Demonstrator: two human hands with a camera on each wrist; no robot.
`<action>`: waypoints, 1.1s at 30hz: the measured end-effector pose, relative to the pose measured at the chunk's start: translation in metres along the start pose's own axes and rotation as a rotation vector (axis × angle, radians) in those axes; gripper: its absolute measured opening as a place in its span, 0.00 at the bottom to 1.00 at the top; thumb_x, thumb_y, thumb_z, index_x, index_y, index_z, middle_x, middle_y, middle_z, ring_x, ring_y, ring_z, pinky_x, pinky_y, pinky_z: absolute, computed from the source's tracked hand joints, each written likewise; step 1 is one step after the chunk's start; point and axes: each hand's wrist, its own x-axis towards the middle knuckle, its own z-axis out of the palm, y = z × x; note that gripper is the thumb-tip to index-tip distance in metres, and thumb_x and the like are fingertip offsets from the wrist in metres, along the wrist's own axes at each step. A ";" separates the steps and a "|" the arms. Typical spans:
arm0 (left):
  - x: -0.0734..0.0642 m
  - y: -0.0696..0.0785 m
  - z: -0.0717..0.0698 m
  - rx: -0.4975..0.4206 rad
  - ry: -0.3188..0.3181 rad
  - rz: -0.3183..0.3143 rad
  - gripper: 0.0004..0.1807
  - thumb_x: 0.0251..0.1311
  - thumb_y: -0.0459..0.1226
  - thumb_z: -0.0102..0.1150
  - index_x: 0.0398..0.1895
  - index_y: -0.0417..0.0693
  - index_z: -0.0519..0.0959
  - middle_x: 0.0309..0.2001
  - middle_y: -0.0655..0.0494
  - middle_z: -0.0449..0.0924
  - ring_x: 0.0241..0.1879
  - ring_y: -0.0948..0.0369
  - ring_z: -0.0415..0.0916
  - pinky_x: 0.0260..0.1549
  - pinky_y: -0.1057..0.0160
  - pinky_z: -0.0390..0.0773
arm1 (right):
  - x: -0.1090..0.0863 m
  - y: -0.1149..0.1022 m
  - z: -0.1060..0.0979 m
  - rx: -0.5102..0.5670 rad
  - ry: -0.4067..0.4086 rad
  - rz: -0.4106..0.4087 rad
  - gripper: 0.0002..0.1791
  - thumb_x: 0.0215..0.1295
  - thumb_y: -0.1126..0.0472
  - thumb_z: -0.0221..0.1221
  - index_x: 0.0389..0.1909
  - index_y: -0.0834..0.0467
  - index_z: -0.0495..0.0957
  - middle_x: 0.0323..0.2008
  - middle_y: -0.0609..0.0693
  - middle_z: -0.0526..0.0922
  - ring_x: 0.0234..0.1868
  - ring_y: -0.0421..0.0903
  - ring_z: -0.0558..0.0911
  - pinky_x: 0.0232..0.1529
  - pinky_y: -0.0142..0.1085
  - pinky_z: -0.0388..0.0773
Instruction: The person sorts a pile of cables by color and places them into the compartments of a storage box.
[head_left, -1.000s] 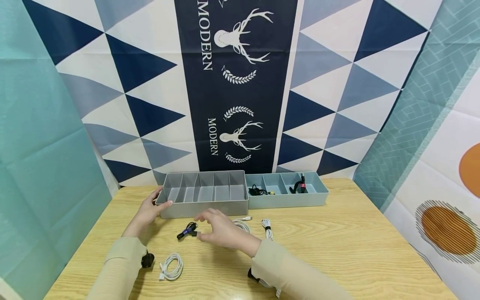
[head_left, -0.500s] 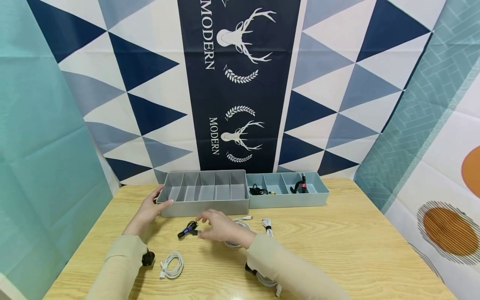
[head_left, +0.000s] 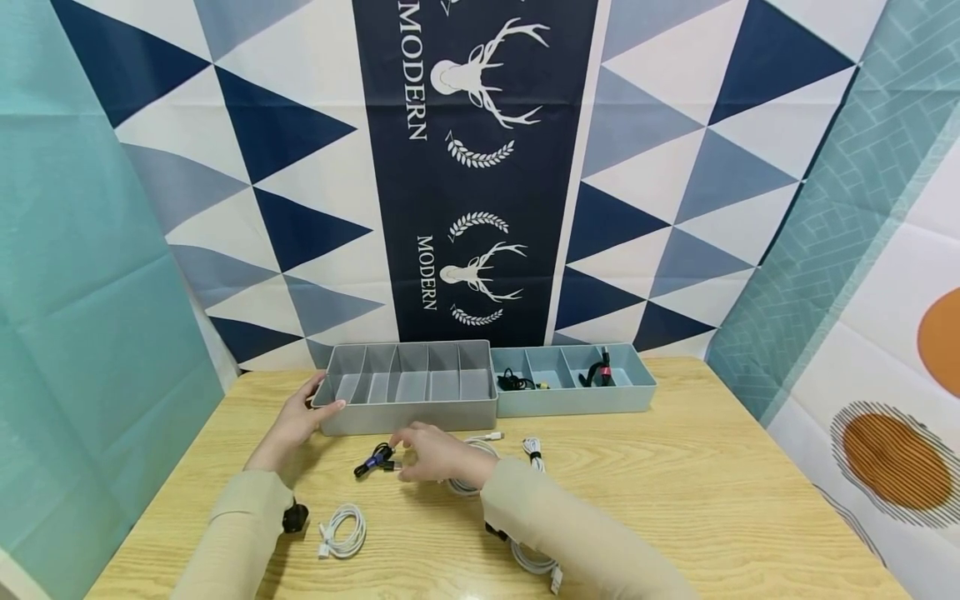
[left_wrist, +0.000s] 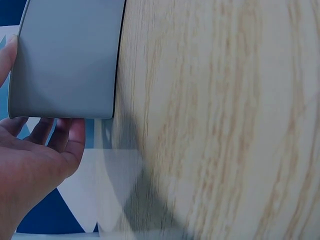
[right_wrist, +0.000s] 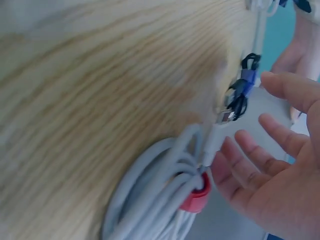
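Note:
My left hand (head_left: 296, 417) grips the left end of a grey divided storage box (head_left: 408, 417), its thumb on the front and its fingers round the end wall, as the left wrist view also shows. My right hand (head_left: 438, 454) hovers low over the table with fingers apart and loosely bent. Just left of its fingertips lies a small black cable (head_left: 371, 462) bundled with a blue tie; the right wrist view shows a gap between them. Partly hidden beneath that hand is a coiled white cable (right_wrist: 155, 185) with a red tie.
A light-blue divided box (head_left: 577, 402) adjoins the grey one and contains a black cable (head_left: 515, 382) and a red-tied black cable (head_left: 597, 371). White cables lie around: one coil (head_left: 345, 533) front left, one black-tied bundle (head_left: 533, 454), another coil (head_left: 534, 562) beside the right sleeve.
My right wrist and forearm have shifted slightly left, uncovering more of the white coil near the sleeve. The fingertips stay near the black cable. My left hand has not moved.

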 end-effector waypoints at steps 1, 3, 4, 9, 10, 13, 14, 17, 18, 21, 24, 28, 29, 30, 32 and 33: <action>0.000 0.000 0.000 0.002 -0.001 0.001 0.46 0.55 0.49 0.56 0.70 0.54 0.40 0.69 0.40 0.41 0.63 0.41 0.50 0.51 0.46 0.66 | 0.002 0.001 0.001 -0.005 0.004 -0.003 0.27 0.50 0.55 0.63 0.54 0.49 0.70 0.47 0.49 0.73 0.47 0.43 0.73 0.42 0.32 0.72; -0.001 0.000 -0.001 0.000 0.000 -0.003 0.45 0.55 0.49 0.56 0.70 0.55 0.41 0.69 0.41 0.41 0.63 0.41 0.50 0.51 0.46 0.66 | 0.005 0.004 0.003 -0.005 0.012 -0.010 0.28 0.49 0.55 0.64 0.54 0.49 0.70 0.47 0.48 0.72 0.47 0.43 0.73 0.42 0.31 0.71; -0.001 0.000 -0.001 -0.001 -0.001 -0.001 0.45 0.56 0.48 0.56 0.70 0.54 0.40 0.69 0.41 0.41 0.63 0.41 0.51 0.50 0.46 0.66 | 0.006 0.006 0.003 -0.004 0.014 -0.014 0.28 0.49 0.55 0.64 0.54 0.48 0.70 0.46 0.48 0.72 0.47 0.42 0.72 0.43 0.31 0.71; -0.002 0.001 -0.002 -0.003 -0.002 0.006 0.45 0.56 0.48 0.56 0.70 0.53 0.41 0.69 0.40 0.41 0.63 0.41 0.51 0.50 0.47 0.67 | 0.015 0.013 0.006 -0.015 -0.006 -0.028 0.29 0.50 0.54 0.64 0.55 0.47 0.69 0.47 0.46 0.71 0.48 0.40 0.72 0.45 0.31 0.71; -0.002 0.001 -0.002 -0.007 -0.002 0.006 0.45 0.55 0.48 0.56 0.70 0.53 0.41 0.69 0.40 0.41 0.62 0.41 0.52 0.50 0.47 0.67 | 0.016 0.014 0.007 -0.020 -0.008 -0.028 0.29 0.50 0.53 0.64 0.55 0.47 0.69 0.47 0.45 0.71 0.48 0.40 0.71 0.46 0.31 0.70; -0.003 0.002 -0.002 -0.013 -0.004 0.001 0.46 0.55 0.49 0.56 0.70 0.54 0.41 0.69 0.41 0.41 0.62 0.42 0.52 0.50 0.47 0.66 | 0.020 0.017 0.009 -0.032 -0.013 -0.033 0.29 0.51 0.53 0.63 0.56 0.47 0.68 0.47 0.45 0.72 0.48 0.40 0.71 0.46 0.31 0.70; -0.003 0.002 -0.002 -0.016 -0.004 0.000 0.46 0.55 0.49 0.56 0.70 0.54 0.41 0.68 0.41 0.42 0.62 0.42 0.52 0.51 0.47 0.66 | 0.021 0.017 0.009 -0.032 -0.016 -0.034 0.29 0.51 0.53 0.63 0.56 0.47 0.68 0.47 0.46 0.72 0.48 0.40 0.71 0.46 0.32 0.70; -0.004 0.002 -0.002 -0.018 -0.004 -0.004 0.46 0.55 0.50 0.56 0.70 0.54 0.41 0.68 0.40 0.42 0.62 0.42 0.53 0.51 0.47 0.66 | 0.023 0.016 0.010 -0.047 -0.022 -0.041 0.29 0.51 0.52 0.63 0.57 0.47 0.68 0.47 0.46 0.72 0.48 0.40 0.72 0.46 0.32 0.70; -0.004 0.002 -0.002 -0.018 -0.003 -0.005 0.46 0.55 0.50 0.56 0.70 0.54 0.41 0.68 0.41 0.43 0.62 0.42 0.53 0.51 0.47 0.66 | 0.023 0.016 0.010 -0.055 -0.025 -0.044 0.30 0.51 0.51 0.63 0.57 0.47 0.68 0.47 0.46 0.72 0.48 0.41 0.71 0.46 0.32 0.70; -0.003 0.002 -0.002 -0.021 -0.001 -0.011 0.46 0.55 0.49 0.56 0.70 0.55 0.40 0.68 0.41 0.42 0.62 0.42 0.53 0.51 0.48 0.66 | 0.025 0.016 0.012 -0.079 -0.028 -0.055 0.32 0.49 0.49 0.64 0.57 0.46 0.67 0.47 0.46 0.72 0.49 0.42 0.71 0.47 0.32 0.70; -0.002 0.001 -0.002 -0.016 0.001 -0.014 0.47 0.53 0.52 0.56 0.70 0.57 0.40 0.69 0.42 0.42 0.62 0.43 0.53 0.51 0.48 0.67 | 0.027 0.014 0.013 -0.099 -0.028 -0.060 0.34 0.48 0.47 0.64 0.58 0.45 0.67 0.47 0.45 0.72 0.49 0.42 0.71 0.47 0.33 0.70; -0.002 0.001 -0.002 -0.009 0.000 -0.012 0.50 0.50 0.56 0.56 0.70 0.56 0.40 0.69 0.42 0.42 0.62 0.43 0.54 0.50 0.48 0.67 | 0.029 0.011 0.015 -0.145 -0.027 -0.054 0.35 0.48 0.45 0.64 0.59 0.44 0.66 0.47 0.46 0.70 0.47 0.42 0.71 0.45 0.32 0.70; -0.002 0.002 -0.002 -0.008 -0.002 -0.012 0.50 0.50 0.56 0.57 0.70 0.56 0.40 0.69 0.42 0.42 0.62 0.43 0.54 0.50 0.48 0.67 | 0.030 0.010 0.016 -0.159 -0.030 -0.050 0.35 0.48 0.45 0.64 0.59 0.44 0.66 0.46 0.46 0.70 0.47 0.42 0.71 0.45 0.32 0.71; -0.002 0.002 -0.002 -0.007 -0.002 -0.011 0.49 0.51 0.55 0.56 0.70 0.55 0.40 0.69 0.42 0.42 0.62 0.43 0.53 0.50 0.48 0.67 | 0.030 0.010 0.016 -0.171 -0.031 -0.044 0.35 0.48 0.45 0.64 0.60 0.44 0.66 0.46 0.47 0.69 0.46 0.42 0.71 0.44 0.31 0.71; -0.002 0.002 -0.001 -0.014 -0.002 -0.010 0.48 0.52 0.53 0.57 0.70 0.55 0.40 0.69 0.42 0.42 0.62 0.43 0.53 0.50 0.48 0.67 | 0.030 0.009 0.017 -0.188 -0.031 -0.033 0.34 0.48 0.45 0.64 0.59 0.45 0.67 0.46 0.47 0.69 0.45 0.41 0.71 0.43 0.31 0.71; -0.002 0.002 -0.001 -0.016 -0.002 -0.010 0.47 0.54 0.51 0.57 0.70 0.55 0.40 0.69 0.42 0.42 0.62 0.43 0.53 0.50 0.48 0.67 | 0.030 0.008 0.017 -0.191 -0.030 -0.026 0.34 0.48 0.45 0.64 0.58 0.45 0.68 0.46 0.47 0.69 0.45 0.41 0.71 0.43 0.31 0.71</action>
